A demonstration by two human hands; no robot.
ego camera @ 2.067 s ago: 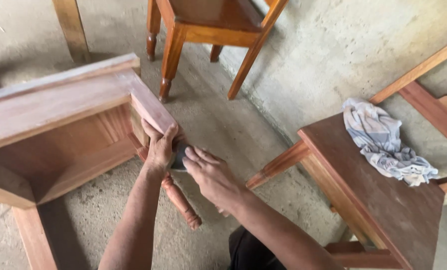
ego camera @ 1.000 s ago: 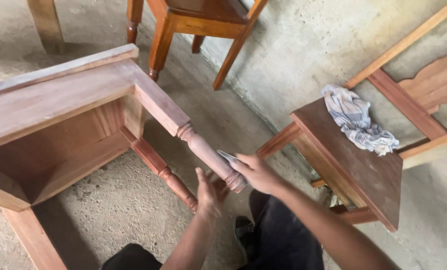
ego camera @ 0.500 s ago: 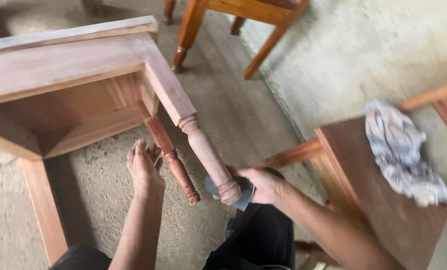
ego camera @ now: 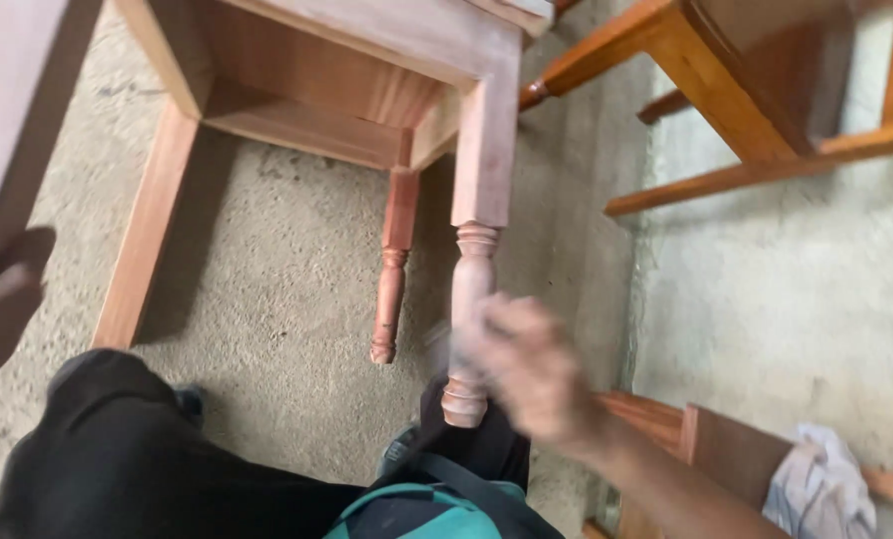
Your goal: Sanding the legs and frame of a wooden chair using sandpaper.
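My right hand (ego camera: 526,374) is blurry. It sits against the long, round, pale wooden table leg (ego camera: 469,319), low down near its knobby foot. The leg is at about nine o'clock from my hand and touches it. I think my fingers press a small grey piece of sanding paper (ego camera: 440,344) on the leg, but the blur is too strong to tell if they are curled shut or spread apart.

My left hand (ego camera: 2,289) is far off at nine o'clock, at the edge of the view. It is dark and fuzzy, and I cannot tell if it holds anything.

The leg belongs to a bare wooden table (ego camera: 366,60) lying on its side on the grey concrete floor (ego camera: 267,260). A second reddish turned leg (ego camera: 391,279) lies just beside mine, at nine o'clock from it.

An orange-brown wooden chair (ego camera: 726,90) stands at one o'clock. A crumpled white cloth (ego camera: 816,489) lies at four o'clock on a brown wooden board (ego camera: 726,459).
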